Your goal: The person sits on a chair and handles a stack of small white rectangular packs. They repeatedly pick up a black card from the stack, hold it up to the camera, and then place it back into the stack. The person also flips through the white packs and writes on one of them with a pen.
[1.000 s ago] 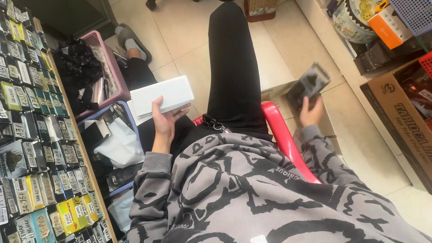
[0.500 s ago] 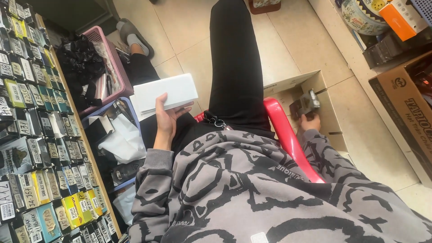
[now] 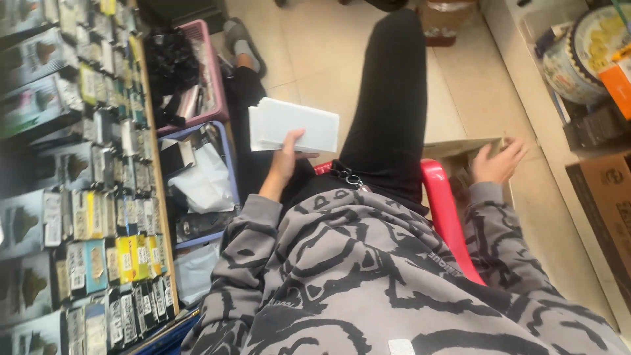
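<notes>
I sit on a red plastic chair (image 3: 442,197) in a grey patterned sweatshirt and black trousers. My left hand (image 3: 284,158) is closed around a stack of flat white boxes (image 3: 293,125), held above my left thigh. My right hand (image 3: 495,160) is out to the right of the chair, fingers spread and holding nothing, just over an open cardboard box (image 3: 460,152) on the tiled floor.
A display rack (image 3: 98,197) full of small packaged items runs along the left. Beside it stand a pink basket (image 3: 213,85) of dark items and a blue basket (image 3: 231,171) with white bags. Cardboard boxes (image 3: 608,197) and shelves with goods line the right side.
My right hand held a dark small package a second ago, lowered it to the cardboard box and now is spread with nothing in it. The left hand kept the white boxes.
</notes>
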